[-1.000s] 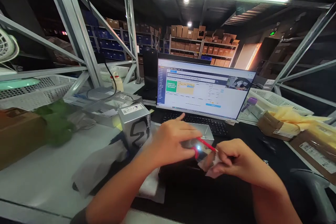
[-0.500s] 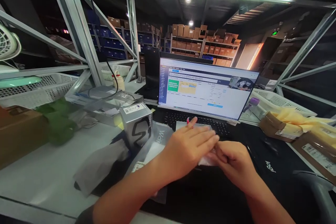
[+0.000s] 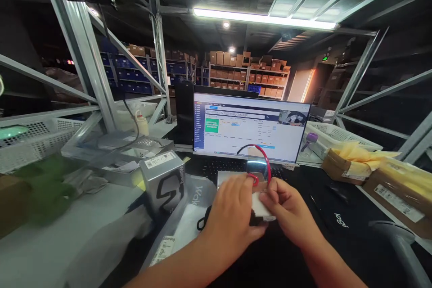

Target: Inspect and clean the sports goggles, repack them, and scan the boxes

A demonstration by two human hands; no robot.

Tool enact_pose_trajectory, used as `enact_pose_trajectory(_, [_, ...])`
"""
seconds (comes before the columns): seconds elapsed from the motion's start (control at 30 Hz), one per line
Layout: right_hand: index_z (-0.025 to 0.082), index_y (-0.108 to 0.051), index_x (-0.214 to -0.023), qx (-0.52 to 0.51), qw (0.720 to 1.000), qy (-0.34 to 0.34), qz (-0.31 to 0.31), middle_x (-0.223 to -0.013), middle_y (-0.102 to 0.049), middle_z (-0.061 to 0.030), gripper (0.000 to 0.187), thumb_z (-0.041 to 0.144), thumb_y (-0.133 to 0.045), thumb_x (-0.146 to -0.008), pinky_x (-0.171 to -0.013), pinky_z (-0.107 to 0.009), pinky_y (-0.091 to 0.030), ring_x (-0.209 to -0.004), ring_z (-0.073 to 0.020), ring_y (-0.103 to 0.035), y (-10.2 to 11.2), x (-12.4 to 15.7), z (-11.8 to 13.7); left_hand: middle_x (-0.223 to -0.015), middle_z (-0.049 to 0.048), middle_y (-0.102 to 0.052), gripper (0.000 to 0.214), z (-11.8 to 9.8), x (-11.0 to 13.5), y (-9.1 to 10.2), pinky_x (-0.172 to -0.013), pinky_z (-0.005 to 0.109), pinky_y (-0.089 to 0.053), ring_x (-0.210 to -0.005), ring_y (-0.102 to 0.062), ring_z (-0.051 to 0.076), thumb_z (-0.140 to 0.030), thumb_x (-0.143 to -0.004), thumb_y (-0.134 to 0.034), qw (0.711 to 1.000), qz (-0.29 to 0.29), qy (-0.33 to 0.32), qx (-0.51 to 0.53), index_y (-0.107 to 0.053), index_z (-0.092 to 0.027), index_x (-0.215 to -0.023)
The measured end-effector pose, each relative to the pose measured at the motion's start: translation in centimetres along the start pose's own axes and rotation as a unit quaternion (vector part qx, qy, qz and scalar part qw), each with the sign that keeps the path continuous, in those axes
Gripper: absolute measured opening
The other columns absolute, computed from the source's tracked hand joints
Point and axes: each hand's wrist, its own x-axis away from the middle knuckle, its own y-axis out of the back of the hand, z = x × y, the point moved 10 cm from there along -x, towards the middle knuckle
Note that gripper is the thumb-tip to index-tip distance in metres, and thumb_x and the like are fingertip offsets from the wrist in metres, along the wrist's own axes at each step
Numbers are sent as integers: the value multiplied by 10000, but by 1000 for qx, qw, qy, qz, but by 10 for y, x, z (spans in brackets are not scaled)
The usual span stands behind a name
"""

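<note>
Both hands meet low in front of the monitor [image 3: 249,126]. My left hand [image 3: 232,213] and my right hand [image 3: 286,209] are closed on a pair of red-framed glasses [image 3: 259,166] in a clear white wrapper [image 3: 259,207]. The red frame arches up above the fingers in front of the screen. A grey product box [image 3: 164,186] with a black logo stands left of my left hand. A clear plastic bag [image 3: 189,216] with a black cord lies under my left wrist. The keyboard [image 3: 216,168] sits just behind the hands.
White baskets [image 3: 37,135] and metal shelf posts [image 3: 87,54] line the left side. Brown parcels and yellow padding [image 3: 364,155] lie at the right, with a black mat [image 3: 340,220] in front. A grey scanner handle [image 3: 401,243] stands at the lower right.
The camera has tipped upward. The hands have lifted the red glasses so the frame now shows above the fingers, where half a second ago my left hand covered it.
</note>
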Motion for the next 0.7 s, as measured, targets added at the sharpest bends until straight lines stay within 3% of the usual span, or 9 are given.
enact_pose_trajectory(0.13, [205,-318,-606,109,992,55,-41,-558,-368,56,448,315,-688,-834,-494,-207,-281,-536,-88,-311,0,6,12,-1148,160,-656,478,-4,2,4,-920,526,-545,-1045,-632,340,-222,-761,-718,998,-60,-19,-11,-511,-140,-1184])
enact_pose_trajectory(0.27, [193,-273,-532,156,981,69,-87,-493,-300,67,530,293,-730,-781,-457,-206,-219,-491,-64,-248,17,11,25,-1156,109,-648,512,-4,-4,1,-906,456,-559,-1052,-622,293,-126,-707,-708,994,-15,-30,100,-531,-193,-1182])
enact_pose_trajectory(0.43, [211,-244,-549,-42,993,-50,-98,-490,-304,80,668,386,-885,-620,-399,-176,-209,-450,-42,-252,43,2,6,-1255,102,-611,553,-8,-8,-1,-965,431,-541,-1139,-590,276,-80,-709,-719,981,50,-57,177,-563,-232,-1218])
enact_pose_trajectory(0.57, [231,-228,-604,-207,958,-124,-154,-461,-368,89,741,385,-948,-518,-324,-168,-229,-361,-62,-348,65,-4,-11,-1341,105,-588,531,-17,-6,-5,-1004,432,-521,-1201,-574,267,-48,-769,-667,973,91,-113,178,-569,-251,-1250])
enact_pose_trajectory(0.7, [216,-218,-620,-317,918,-148,-188,-505,-441,80,776,281,-976,-471,-381,-165,-342,-436,-76,-446,63,-8,-19,-1301,97,-625,450,-19,-7,-5,-1004,436,-519,-1188,-599,251,-6,-801,-579,981,53,-120,139,-594,-237,-1187])
